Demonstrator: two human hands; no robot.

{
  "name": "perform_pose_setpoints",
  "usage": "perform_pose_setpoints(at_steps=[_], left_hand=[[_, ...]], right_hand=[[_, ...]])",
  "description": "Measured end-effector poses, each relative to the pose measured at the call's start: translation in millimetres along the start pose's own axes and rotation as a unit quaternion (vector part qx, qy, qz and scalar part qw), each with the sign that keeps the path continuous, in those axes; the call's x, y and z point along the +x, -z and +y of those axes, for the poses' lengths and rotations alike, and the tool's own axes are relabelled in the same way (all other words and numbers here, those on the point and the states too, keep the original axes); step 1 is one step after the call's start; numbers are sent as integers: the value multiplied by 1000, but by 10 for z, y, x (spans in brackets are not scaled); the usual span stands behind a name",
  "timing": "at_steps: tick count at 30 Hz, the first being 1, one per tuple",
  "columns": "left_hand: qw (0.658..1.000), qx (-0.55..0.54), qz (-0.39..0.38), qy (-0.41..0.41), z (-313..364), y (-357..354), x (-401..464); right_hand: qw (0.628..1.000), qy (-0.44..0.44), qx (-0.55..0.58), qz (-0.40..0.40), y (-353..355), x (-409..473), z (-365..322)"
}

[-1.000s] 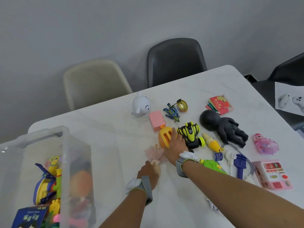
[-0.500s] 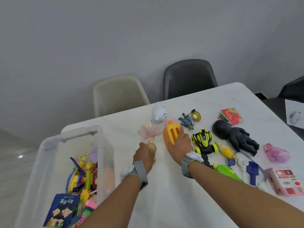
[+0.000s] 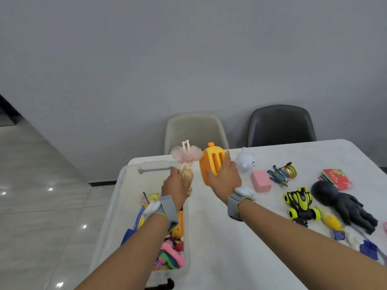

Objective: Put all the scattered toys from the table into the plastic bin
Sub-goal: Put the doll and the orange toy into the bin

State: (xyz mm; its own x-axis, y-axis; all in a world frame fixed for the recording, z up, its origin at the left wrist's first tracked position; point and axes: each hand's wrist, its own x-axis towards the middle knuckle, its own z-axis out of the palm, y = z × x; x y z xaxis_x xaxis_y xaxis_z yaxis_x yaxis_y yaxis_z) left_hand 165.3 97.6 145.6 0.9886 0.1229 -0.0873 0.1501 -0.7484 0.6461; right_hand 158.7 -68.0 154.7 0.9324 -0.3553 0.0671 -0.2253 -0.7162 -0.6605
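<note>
Two toys are off the white marble-look table [image 3: 219, 237] now: a second ago both hands were down among the scattered toys, and now each is raised and carried toward the clear plastic bin [image 3: 117, 206] at the table's left edge. The left hand [image 3: 174, 185] is curled around the blond head of a small ballerina doll in a pink tulle skirt [image 3: 187, 159], held upside down with legs pointing up, above the bin's far end. The right hand [image 3: 225, 177] clasps an orange slotted plastic toy [image 3: 211, 162], fingers wrapped over its right side, just beside the bin's right wall rather than over it. The bin already holds a jumble of coloured toys. Judgement: transport step nearly done for the doll; the orange toy needs a little more leftward travel before letting go. Much remains on the table's right side: a white round figure [image 3: 245, 160], a pink block [image 3: 261, 181], a yellow-and-black toy car [image 3: 301, 203], a black rubber hand-shaped figure [image 3: 343, 201], red cards [image 3: 335, 177], among others.
</note>
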Motion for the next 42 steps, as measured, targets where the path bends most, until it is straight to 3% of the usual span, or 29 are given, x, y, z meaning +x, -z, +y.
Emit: perform_pose_setpoints(at_steps=[9, 19, 24, 33, 42], left_hand=[[995, 6, 18, 99, -1153, 584, 66], [969, 99, -68, 216, -1905, 285, 266], [963, 152, -92, 204, -1994, 137, 273], [964, 188, -90, 167, -2124, 98, 261], [974, 188, -57, 112, -2109, 78, 246]], right_hand=[[998, 43, -22, -50, -775, -305, -953], [976, 23, -146, -159, -1568, -532, -998], [973, 21, -165, -158, -1793, -560, -854], [958, 133, -157, -198, -2132, -596, -732], [959, 92, -181, -199, -2401, -597, -839]])
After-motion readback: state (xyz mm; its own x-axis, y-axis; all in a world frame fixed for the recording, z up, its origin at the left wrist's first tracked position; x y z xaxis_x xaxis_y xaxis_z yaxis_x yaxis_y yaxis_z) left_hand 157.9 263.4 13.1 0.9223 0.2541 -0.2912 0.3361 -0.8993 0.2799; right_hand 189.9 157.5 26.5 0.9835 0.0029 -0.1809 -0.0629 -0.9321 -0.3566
